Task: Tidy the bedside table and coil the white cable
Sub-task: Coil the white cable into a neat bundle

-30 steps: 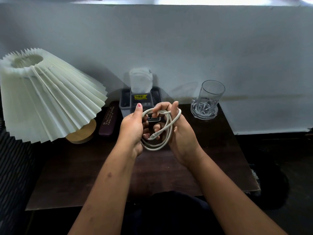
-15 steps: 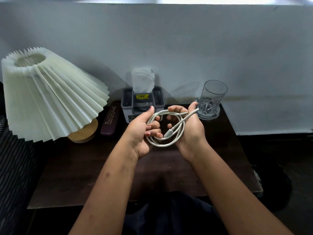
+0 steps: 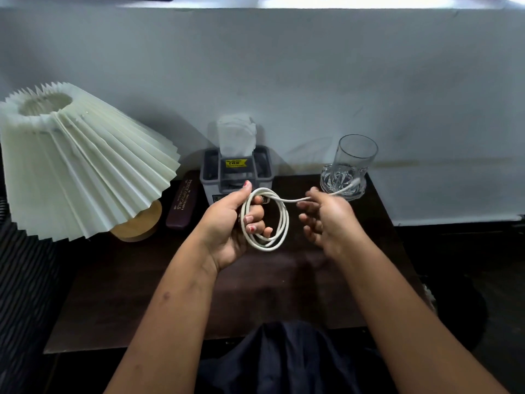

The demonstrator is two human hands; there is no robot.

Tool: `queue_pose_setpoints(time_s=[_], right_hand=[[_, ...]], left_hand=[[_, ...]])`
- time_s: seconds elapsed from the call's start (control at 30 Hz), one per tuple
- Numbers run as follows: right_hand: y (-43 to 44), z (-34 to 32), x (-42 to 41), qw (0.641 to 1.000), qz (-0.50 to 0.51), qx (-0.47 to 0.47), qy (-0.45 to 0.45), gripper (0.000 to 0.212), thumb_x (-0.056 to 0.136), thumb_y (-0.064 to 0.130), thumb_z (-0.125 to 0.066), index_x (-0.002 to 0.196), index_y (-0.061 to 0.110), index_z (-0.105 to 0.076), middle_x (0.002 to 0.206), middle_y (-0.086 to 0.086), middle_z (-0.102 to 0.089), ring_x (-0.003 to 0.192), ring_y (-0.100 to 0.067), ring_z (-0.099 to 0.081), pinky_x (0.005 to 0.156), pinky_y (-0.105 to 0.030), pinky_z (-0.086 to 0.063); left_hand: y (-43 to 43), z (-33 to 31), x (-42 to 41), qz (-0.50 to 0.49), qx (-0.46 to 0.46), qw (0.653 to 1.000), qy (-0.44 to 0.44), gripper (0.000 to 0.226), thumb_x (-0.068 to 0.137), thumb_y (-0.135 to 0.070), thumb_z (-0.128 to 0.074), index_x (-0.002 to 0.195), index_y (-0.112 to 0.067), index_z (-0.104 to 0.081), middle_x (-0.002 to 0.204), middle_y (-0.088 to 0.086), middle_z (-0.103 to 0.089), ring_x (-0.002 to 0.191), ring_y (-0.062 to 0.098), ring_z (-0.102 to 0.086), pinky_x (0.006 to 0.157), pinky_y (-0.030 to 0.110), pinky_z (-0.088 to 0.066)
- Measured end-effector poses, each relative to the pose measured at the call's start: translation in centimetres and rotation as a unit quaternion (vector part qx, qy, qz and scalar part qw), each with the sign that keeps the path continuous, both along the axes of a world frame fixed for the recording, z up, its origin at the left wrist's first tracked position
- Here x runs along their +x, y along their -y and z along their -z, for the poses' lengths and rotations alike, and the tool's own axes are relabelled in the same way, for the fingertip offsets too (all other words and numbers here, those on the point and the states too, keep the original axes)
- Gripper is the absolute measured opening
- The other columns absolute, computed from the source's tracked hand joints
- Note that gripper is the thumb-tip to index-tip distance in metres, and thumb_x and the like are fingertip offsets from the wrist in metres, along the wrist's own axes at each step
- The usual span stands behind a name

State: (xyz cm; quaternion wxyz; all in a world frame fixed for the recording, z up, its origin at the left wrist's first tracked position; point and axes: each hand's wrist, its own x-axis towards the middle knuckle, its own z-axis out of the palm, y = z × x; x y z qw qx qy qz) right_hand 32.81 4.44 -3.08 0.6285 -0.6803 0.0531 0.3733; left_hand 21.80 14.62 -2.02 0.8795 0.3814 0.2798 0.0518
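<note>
cable (image 3: 285,223): looped above the table (image 3: 142,280); light, limp, likely springy | your left hand (image 3: 235,220) grips the loops | your right hand (image 3: 326,220) pinches the loose tail | grip near its end; loops may spring open

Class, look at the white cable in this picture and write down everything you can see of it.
The white cable is thin and smooth and looks plastic-coated. Most of it is wound into a few loose loops that hang roughly upright above the dark table without touching it. The left hand grips the coil, with its fingers curled through the loops. From the top of the coil a free tail runs right through the fingers of the right hand. It ends in a small white plug, seen in front of the glass.
</note>
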Motion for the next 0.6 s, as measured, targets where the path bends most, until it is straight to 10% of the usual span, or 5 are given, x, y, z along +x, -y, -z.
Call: queue_pose_setpoints(time_s=[0.3,0.6], right_hand=[[-0.9,0.1,-1.4,0.993,-0.045,0.082,-0.074,0.017,0.094,0.017,-0.044,0.083,0.018,-0.056,0.096,-0.01,-0.057,0.061,-0.015,-0.048,0.053,-0.027,-0.043],[-1.2,-0.4,-1.7,0.974,0.056,0.188,-0.115,0.022,0.099,0.019,-0.035,0.08,0.014,-0.045,0.075,-0.014,-0.056,0.048,-0.017,-0.046,0.034,-0.016,-0.036]], left_hand=[[0.6,-0.2,0.2,-0.009,-0.045,0.995,0.083,0.03,0.095,-0.03,-0.038,0.077,-0.008,-0.047,0.056,0.0,-0.047,0.049,0.012,-0.051,0.068,0.035,-0.058],[1.2,-0.4,0.8,-0.06,-0.047,0.997,0.027,0.05,0.094,-0.041,-0.043,0.057,-0.01,-0.055,0.044,0.0,-0.044,0.039,0.012,-0.047,0.055,0.033,-0.058]])
